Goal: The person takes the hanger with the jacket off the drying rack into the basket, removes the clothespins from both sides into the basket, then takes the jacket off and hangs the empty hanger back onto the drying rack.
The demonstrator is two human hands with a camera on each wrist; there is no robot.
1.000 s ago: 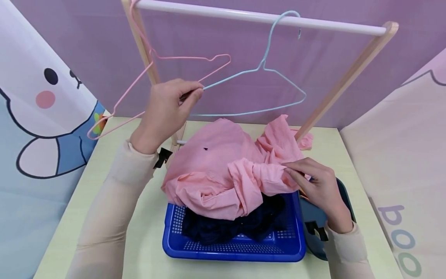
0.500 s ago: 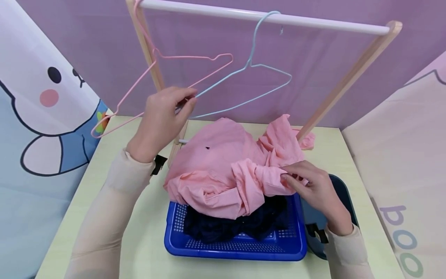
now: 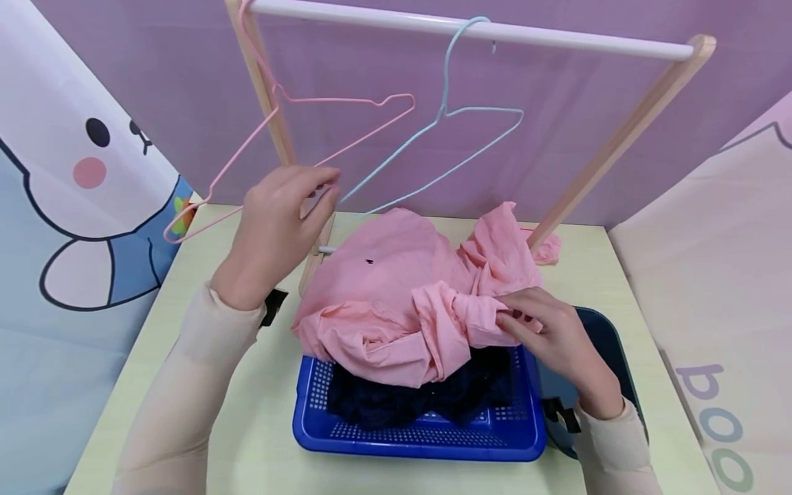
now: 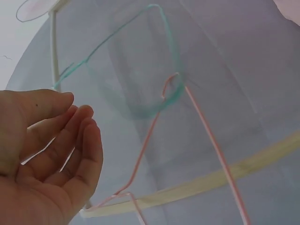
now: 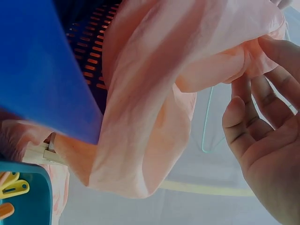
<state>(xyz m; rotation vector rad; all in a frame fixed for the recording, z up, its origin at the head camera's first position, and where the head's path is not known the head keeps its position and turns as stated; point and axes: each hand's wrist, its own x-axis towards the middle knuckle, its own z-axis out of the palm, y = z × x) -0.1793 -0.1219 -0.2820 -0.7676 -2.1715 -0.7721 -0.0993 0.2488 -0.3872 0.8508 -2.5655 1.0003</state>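
Observation:
A pink shirt (image 3: pixel 383 275) with a small dark mark lies bunched over the blue basket (image 3: pixel 421 450). My right hand (image 3: pixel 557 337) pinches a fold of it at the right side between thumb and fingers, as the right wrist view (image 5: pixel 272 140) also shows. My left hand (image 3: pixel 278 227) is raised at the left, fingers loosely bent with nothing between them. Just beyond its fingertips a light blue hanger (image 3: pixel 396 155) hangs from the white rail, turned at an angle; it is blurred in the left wrist view. A pink hanger (image 3: pixel 346 101) hangs behind the left hand.
The rack has a white rail (image 3: pixel 396 22) and wooden posts (image 3: pixel 625 137). Dark navy cloth (image 3: pixel 396 399) lies in the basket under the shirt. A teal bin (image 3: pixel 609 344) stands at the right; yellow and orange clips (image 5: pixel 16 188) sit in it. More pink cloth (image 3: pixel 547 249) lies behind the right post.
My left hand has let go of the light blue hanger and moved down and left. The hanger has shifted left on the rail and turned. The right hand keeps hold of the shirt.

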